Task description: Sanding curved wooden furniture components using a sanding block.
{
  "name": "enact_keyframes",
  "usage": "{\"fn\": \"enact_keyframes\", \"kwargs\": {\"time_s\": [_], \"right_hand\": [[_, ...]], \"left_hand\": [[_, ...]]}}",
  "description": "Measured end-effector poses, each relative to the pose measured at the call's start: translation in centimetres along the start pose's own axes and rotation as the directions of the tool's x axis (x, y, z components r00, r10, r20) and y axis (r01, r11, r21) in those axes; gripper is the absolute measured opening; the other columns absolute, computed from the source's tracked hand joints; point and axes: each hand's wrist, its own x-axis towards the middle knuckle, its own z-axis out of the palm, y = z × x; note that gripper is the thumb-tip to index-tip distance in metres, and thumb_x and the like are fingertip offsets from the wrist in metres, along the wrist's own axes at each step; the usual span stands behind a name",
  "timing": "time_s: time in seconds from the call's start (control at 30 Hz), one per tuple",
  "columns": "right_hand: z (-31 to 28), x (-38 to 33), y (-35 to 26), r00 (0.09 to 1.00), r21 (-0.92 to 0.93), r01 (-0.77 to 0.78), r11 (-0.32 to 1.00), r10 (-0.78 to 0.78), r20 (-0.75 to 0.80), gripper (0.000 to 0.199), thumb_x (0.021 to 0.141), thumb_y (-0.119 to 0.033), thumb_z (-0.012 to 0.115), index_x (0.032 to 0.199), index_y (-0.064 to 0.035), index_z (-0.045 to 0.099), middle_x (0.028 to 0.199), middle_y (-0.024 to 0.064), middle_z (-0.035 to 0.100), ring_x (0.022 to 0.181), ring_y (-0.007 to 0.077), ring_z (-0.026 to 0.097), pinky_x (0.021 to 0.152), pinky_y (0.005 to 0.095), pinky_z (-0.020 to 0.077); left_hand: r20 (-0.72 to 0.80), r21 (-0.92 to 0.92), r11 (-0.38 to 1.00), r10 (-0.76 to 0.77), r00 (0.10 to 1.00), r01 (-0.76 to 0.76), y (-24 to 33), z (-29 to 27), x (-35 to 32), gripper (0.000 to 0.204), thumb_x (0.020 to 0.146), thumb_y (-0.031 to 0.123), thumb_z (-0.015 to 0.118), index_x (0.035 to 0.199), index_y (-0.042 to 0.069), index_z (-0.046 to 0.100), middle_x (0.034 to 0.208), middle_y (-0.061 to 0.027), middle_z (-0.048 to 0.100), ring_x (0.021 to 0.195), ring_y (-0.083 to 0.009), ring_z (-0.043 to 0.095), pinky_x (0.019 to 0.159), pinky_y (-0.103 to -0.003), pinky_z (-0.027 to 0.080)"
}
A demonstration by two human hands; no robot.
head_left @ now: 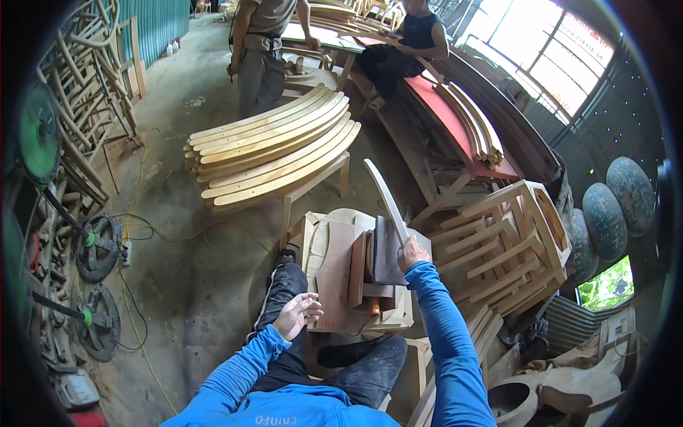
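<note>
Nearest, the left hand [299,317] is bare and holds nothing: its fingers are loosely bent over the person's left leg [279,302], just beside the low worktop [318,238]. The right hand [414,254] has its fingers closed around the lower end of a curved wooden strip [386,199], which rises at a lean over the far side of the worktop, its other end free in the air. A dark grey board [388,252] stands close beside that grip; whether strip and board touch, I cannot tell. A brown panel [333,267] lies on the worktop's left part, and something with an orange handle [374,306] shows low among the pieces.

The strip is held at one end only, so its long free part could swing or twist — a loose grip would cause that — and knock the dark board. Fingers sliding along a rough edge might pick up a splinter.

Farther off, a stack of curved slats [277,142] rests on a wooden stand [320,178]; a bump at its overhanging ends could shift the upper slats. To the right lies a slatted wooden frame [498,249]; beyond, a seated co-worker [423,35] is beside a red worktop [445,114].
</note>
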Motion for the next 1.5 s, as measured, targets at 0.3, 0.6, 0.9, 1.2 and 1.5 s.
{"fn": "enact_keyframes", "kwargs": {"time_s": [0.3,0.6,0.9,1.2,1.5], "right_hand": [[-0.4,-29.2,4.0,0.996,0.217,-0.081,0.973,0.072,0.05,0.033,0.089,-0.014,0.063,0.118,-0.0064,0.049,0.084,0.0269,0.066,0.076,0.0511,0.065,0.066,0.0614,0.0516],[-5.6,-56.6,2.0,0.821,0.55,-0.566,0.614,0.477,0.313,0.041,0.095,-0.025,0.062,0.132,-0.0071,0.057,0.103,0.0297,0.068,0.091,0.0516,0.065,0.073,0.0567,0.0523],[-8.4,-47.1,4.6,0.807,0.426,-0.59,0.686,0.504,0.308,0.033,0.091,-0.02,0.064,0.123,-0.0117,0.057,0.086,0.0273,0.067,0.076,0.0501,0.066,0.063,0.0559,0.0525],[-3.9,-12.2,4.4,0.977,-0.089,0.008,0.996,0.012,0.213,0.044,0.085,-0.021,0.063,0.121,-0.0026,0.045,0.093,0.0271,0.07,0.089,0.0478,0.069,0.078,0.0567,0.056],[-1.1,0.0,0.5,0.995,-0.071,0.101,0.992,-0.1,0.017,0.045,0.092,-0.012,0.051,0.135,0.0004,0.052,0.095,0.0243,0.073,0.088,0.043,0.072,0.081,0.0534,0.0572]], "left_hand": [[0.192,0.742,0.492,0.496,0.847,-0.457,-3.7,6.7,4.5,0.025,0.099,0.012,0.059,0.119,0.0,0.067,0.114,-0.0134,0.068,0.109,-0.024,0.066,0.097,-0.035,0.051],[0.866,0.496,-0.298,0.11,0.487,-0.815,-5.8,23.6,3.3,0.029,0.096,0.039,0.063,0.103,0.014,0.076,0.118,-0.0073,0.065,0.13,-0.0272,0.051,0.121,-0.06,0.022],[0.778,0.621,-0.237,0.301,0.551,-0.748,-1.9,23.1,9.9,0.04,0.101,0.04,0.056,0.126,0.011,0.069,0.141,-0.0148,0.055,0.145,-0.0345,0.04,0.122,-0.06,0.022],[0.509,0.824,-0.001,0.441,0.739,-0.567,-2.3,11.1,5.3,0.057,0.091,0.031,0.068,0.142,0.011,0.055,0.15,-0.0255,0.045,0.143,-0.0451,0.038,0.119,-0.056,0.031],[0.566,0.822,-0.186,0.373,0.735,-0.538,1.5,11.4,3.7,0.047,0.087,0.022,0.072,0.131,0.01,0.063,0.142,-0.0238,0.05,0.137,-0.044,0.044,0.117,-0.052,0.037]]}}
